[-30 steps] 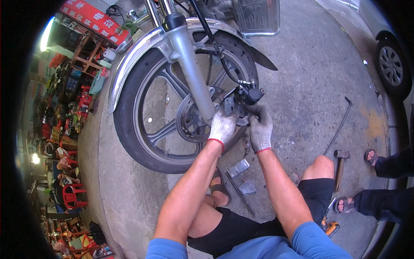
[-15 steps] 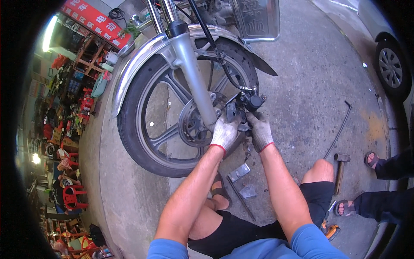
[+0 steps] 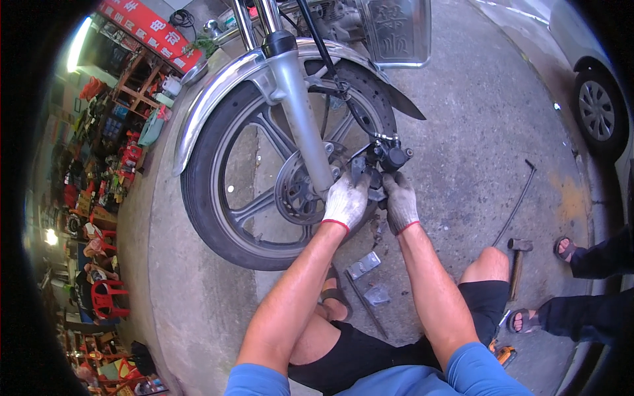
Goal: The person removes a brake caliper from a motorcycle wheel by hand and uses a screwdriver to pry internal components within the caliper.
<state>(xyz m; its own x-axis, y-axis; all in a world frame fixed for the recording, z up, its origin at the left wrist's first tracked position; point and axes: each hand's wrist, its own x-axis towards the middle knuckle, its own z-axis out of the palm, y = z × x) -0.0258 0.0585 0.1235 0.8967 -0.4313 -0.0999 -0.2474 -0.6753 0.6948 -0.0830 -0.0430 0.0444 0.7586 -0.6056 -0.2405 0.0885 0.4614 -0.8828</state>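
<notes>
A motorcycle front wheel (image 3: pixel 218 218) with a chrome mudguard and silver fork leg (image 3: pixel 300 112) stands in front of me. Both my hands wear grey work gloves. My left hand (image 3: pixel 347 201) presses against the lower fork end beside the brake disc (image 3: pixel 297 191). My right hand (image 3: pixel 401 201) grips the underside of the black brake caliper (image 3: pixel 386 158), which hangs on its hose next to the tyre. Whether a small tool sits in either hand is hidden.
Small metal parts (image 3: pixel 364 265) and a thin rod (image 3: pixel 366 310) lie on the concrete by my knee. A hammer (image 3: pixel 517 264) and a long bent bar (image 3: pixel 518 201) lie to the right. Another person's sandalled feet (image 3: pixel 568 249) and a car wheel (image 3: pixel 598 109) are at right. A shop stands at left.
The view has shifted slightly, so the wheel sits lower and more central. Both hands stay on the caliper and fork end, barely moved.
</notes>
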